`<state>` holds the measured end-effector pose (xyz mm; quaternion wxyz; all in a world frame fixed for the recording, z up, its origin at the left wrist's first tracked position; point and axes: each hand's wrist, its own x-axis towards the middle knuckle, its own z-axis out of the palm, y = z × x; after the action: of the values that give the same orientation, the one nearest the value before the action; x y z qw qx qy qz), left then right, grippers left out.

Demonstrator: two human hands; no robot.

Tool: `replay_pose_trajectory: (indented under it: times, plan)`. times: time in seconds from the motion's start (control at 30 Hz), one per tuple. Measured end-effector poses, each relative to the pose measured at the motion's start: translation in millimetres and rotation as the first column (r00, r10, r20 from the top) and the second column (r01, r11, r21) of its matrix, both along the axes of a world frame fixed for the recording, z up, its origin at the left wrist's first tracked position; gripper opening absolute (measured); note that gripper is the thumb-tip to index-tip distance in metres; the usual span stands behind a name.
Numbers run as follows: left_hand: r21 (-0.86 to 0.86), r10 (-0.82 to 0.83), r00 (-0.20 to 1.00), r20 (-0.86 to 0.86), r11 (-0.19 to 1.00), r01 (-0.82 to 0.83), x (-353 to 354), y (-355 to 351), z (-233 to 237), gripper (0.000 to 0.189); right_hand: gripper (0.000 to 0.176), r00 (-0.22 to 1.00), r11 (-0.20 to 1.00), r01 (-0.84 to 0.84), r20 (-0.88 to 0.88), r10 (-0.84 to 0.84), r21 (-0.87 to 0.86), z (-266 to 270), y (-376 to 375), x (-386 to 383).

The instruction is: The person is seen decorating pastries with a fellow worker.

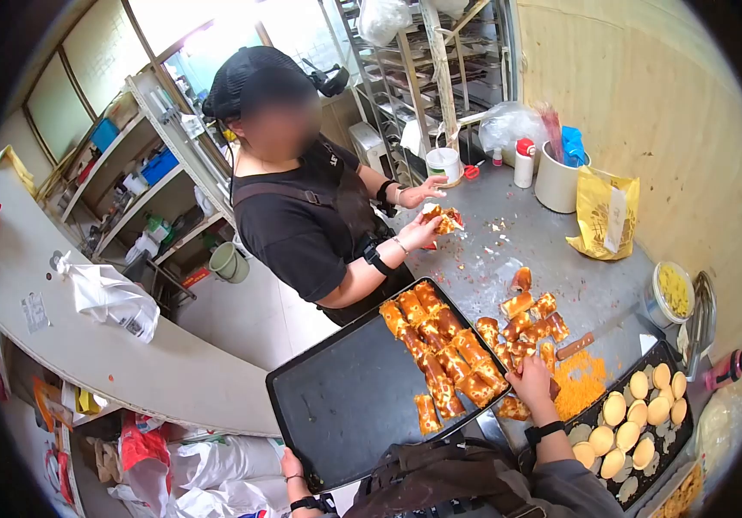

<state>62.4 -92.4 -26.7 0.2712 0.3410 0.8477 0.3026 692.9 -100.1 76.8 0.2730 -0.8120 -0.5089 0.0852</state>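
Two trays — left hand fingers pinching one; right hand fingers, can't tell.

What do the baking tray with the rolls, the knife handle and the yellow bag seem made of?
Baking tray: probably metal with a dark, dull coating, from its thin raised rim and faint sheen.
Knife handle: apparently smooth wood, from its warm brown colour; plastic is possible.
Yellow bag: printed plastic or paper; its creases fit either.
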Motion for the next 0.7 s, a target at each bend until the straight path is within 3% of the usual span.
replay_pose_trajectory:
  times: [0.07, 0.17, 0.27, 0.47, 0.7]
  plan:
    - [-0.021, -0.019, 0.999, 0.032, 1.000, 0.020, 17, -4, 22, 0.064, 0.029, 1.000, 1.000, 0.015, 0.008, -0.015, -0.005, -3, -1, -2]
    - [-0.016, -0.026, 0.992, -0.123, 1.000, 0.024, -6, -8, -27, 0.063, 0.027, 0.999, 0.999, 0.035, -0.019, -0.035, 0.002, -5, -1, -1]
    - [0.077, 0.006, 0.999, -0.036, 0.997, -0.003, -3, -12, -26, 0.061, 0.023, 0.999, 0.999, 0.028, -0.017, -0.027, 0.028, -7, -1, 0]
    - [0.026, 0.018, 0.982, -0.190, 1.000, -0.014, 13, -23, -18, 0.058, 0.013, 0.999, 0.996, -0.034, 0.019, 0.033, 0.080, -11, 3, -3]
    - [0.033, 0.003, 0.978, -0.209, 0.999, 0.004, 11, -30, -22, 0.054, 0.010, 0.995, 0.995, -0.044, 0.097, 0.035, 0.087, -14, 10, -3]
